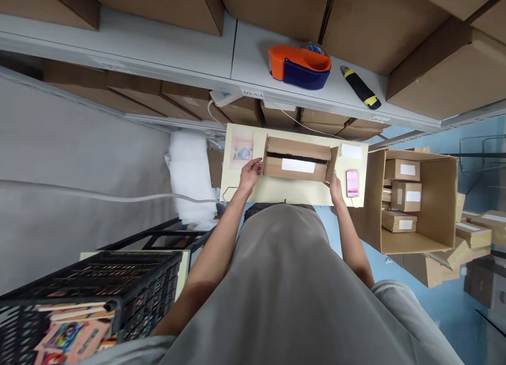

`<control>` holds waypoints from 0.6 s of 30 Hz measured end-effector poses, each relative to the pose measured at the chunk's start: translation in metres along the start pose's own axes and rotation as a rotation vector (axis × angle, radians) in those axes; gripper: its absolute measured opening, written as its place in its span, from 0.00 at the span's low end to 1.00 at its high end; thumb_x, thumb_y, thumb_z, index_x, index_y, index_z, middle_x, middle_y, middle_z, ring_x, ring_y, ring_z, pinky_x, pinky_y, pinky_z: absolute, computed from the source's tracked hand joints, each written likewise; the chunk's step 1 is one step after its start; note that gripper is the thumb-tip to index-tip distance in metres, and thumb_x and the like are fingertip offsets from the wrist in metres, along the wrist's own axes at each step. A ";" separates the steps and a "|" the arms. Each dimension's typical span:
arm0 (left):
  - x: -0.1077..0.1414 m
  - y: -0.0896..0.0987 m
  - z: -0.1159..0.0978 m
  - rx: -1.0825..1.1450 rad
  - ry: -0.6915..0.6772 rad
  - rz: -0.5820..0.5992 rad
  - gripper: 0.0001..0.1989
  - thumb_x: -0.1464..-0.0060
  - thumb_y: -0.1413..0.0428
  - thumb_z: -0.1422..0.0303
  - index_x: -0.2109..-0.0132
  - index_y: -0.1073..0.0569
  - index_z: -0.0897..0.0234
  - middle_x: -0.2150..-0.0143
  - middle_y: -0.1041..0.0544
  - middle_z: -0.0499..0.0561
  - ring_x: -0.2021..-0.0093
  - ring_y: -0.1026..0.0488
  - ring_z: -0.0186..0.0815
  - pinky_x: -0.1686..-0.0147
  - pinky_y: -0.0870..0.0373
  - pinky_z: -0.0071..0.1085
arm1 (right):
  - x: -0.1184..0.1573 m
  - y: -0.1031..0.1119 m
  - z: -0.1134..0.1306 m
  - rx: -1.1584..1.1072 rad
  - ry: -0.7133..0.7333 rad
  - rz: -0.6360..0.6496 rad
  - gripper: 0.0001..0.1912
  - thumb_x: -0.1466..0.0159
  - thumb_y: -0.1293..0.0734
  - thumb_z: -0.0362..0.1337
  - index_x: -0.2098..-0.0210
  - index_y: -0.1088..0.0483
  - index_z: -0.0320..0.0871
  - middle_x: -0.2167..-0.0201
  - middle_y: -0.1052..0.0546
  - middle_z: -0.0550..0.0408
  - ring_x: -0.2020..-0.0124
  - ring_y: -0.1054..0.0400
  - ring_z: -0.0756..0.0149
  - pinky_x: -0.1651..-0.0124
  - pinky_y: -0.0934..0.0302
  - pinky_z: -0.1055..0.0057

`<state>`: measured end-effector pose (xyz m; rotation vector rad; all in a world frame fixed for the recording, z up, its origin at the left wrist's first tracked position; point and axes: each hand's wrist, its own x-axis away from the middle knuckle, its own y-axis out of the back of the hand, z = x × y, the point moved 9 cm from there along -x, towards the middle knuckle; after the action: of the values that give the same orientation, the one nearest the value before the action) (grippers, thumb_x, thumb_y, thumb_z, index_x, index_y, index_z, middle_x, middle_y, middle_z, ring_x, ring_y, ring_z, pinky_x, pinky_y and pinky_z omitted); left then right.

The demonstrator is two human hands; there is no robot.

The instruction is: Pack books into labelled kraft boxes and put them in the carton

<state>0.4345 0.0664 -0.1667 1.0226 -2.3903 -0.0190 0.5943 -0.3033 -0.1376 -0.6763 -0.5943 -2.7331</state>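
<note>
A small brown cardboard box (296, 157) with a white label (298, 166) lies on the pale yellow table (292, 191). Its long top flaps are nearly together with a dark gap between them, and the end flaps stand out at both sides. At the box's left end is my left hand (250, 174), its fingers apart and touching or close to the flap. My right hand (335, 188) is at the right end flap, its fingers partly hidden by it. A pink-screened phone (352, 183) and a white label sheet (351, 151) lie to the right; a pink packet (242, 150) lies to the left.
Above the table, a shelf (253, 65) holds an orange tape dispenser (299, 66), a cutter (360, 88) and large boxes. A big open carton (419, 242) with small parcels stands at the right. White wrapping (192, 175) hangs at the left, above a black crate (130, 280).
</note>
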 end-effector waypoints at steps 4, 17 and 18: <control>0.020 0.013 -0.034 0.021 -0.071 -0.089 0.17 0.29 0.46 0.61 0.43 0.18 0.63 0.43 0.14 0.62 0.42 0.16 0.45 0.38 0.20 0.46 | 0.012 0.027 0.049 0.042 0.192 -0.204 0.38 0.22 0.45 0.65 0.37 0.22 0.42 0.35 0.20 0.36 0.32 0.25 0.45 0.30 0.28 0.44; 0.066 -0.083 -0.127 -0.857 -0.658 0.248 0.24 0.24 0.53 0.64 0.32 0.21 0.67 0.32 0.21 0.67 0.29 0.28 0.59 0.20 0.42 0.61 | 0.027 -0.097 0.131 0.889 0.632 0.265 0.25 0.18 0.45 0.38 0.32 0.24 0.37 0.30 0.23 0.35 0.29 0.30 0.42 0.25 0.35 0.46; 0.064 -0.081 -0.123 -0.876 -0.655 0.232 0.25 0.24 0.53 0.63 0.31 0.22 0.67 0.32 0.21 0.67 0.28 0.29 0.59 0.19 0.46 0.61 | 0.022 -0.094 0.130 0.930 0.629 0.241 0.25 0.18 0.44 0.37 0.31 0.25 0.35 0.28 0.25 0.34 0.27 0.33 0.42 0.23 0.37 0.45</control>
<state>0.5109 -0.0115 -0.0491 0.3241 -2.5659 -1.3595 0.5935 -0.1654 -0.0525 0.3035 -1.3275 -1.9263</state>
